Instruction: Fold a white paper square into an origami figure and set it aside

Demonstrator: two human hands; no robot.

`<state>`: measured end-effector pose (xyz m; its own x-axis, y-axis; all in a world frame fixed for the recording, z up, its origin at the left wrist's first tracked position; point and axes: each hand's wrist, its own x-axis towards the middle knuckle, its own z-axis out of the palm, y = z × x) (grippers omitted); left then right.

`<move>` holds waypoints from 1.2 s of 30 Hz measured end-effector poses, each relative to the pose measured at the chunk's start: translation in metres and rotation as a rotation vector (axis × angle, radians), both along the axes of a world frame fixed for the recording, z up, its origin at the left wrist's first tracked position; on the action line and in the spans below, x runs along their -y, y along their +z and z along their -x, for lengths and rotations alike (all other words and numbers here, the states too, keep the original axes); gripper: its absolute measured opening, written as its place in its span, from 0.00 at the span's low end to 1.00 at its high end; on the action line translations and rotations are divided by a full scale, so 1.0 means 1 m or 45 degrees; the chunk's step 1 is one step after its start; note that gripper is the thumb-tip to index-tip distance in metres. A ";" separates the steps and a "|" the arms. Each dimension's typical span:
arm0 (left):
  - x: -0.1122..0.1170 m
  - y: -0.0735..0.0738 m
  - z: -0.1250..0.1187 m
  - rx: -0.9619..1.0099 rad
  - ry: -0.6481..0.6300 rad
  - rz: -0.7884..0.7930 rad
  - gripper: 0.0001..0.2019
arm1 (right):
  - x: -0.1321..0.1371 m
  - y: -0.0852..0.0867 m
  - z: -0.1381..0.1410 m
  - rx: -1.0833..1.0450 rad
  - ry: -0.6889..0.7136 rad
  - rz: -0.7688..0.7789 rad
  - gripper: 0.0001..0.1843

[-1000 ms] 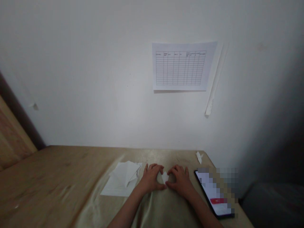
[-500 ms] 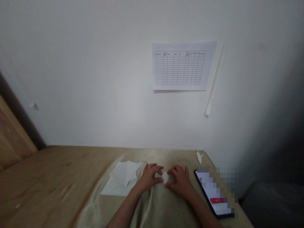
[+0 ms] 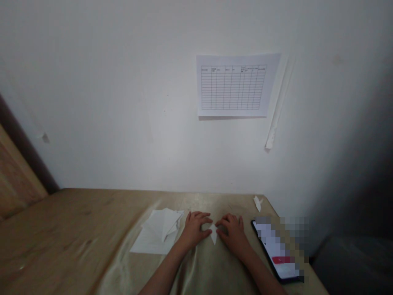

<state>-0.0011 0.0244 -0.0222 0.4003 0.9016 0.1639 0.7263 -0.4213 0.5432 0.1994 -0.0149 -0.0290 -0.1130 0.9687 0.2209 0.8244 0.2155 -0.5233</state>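
A small piece of white folded paper, kite-shaped with a point toward me, is between my two hands on the brown cloth. My left hand has the thumb and forefinger curled at its left edge. On the opposite edge, the thumb and forefinger of my right hand pinch in the same way. The other fingers of both hands are bent over the cloth. To the left of my left hand lie several white paper sheets, with a creased, folded piece on top.
A phone with a lit, partly blurred screen lies right of my right arm. Beyond it, near the table's back corner, rests a small folded white paper figure. A printed table sheet hangs on the white wall.
The small folded paper now shows a longer point toward me. My right thumb has shifted slightly up and right along its edge. Everything else stays in place.
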 end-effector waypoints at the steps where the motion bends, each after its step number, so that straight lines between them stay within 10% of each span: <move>1: 0.000 0.001 0.000 -0.020 -0.010 0.015 0.18 | 0.000 0.001 0.001 -0.007 -0.005 0.005 0.10; 28: 0.006 0.007 -0.005 0.117 0.048 0.020 0.21 | -0.001 0.005 0.003 -0.039 -0.018 -0.001 0.09; 36: 0.010 0.009 -0.003 0.075 0.021 -0.024 0.08 | 0.000 0.009 0.004 0.074 -0.002 -0.047 0.07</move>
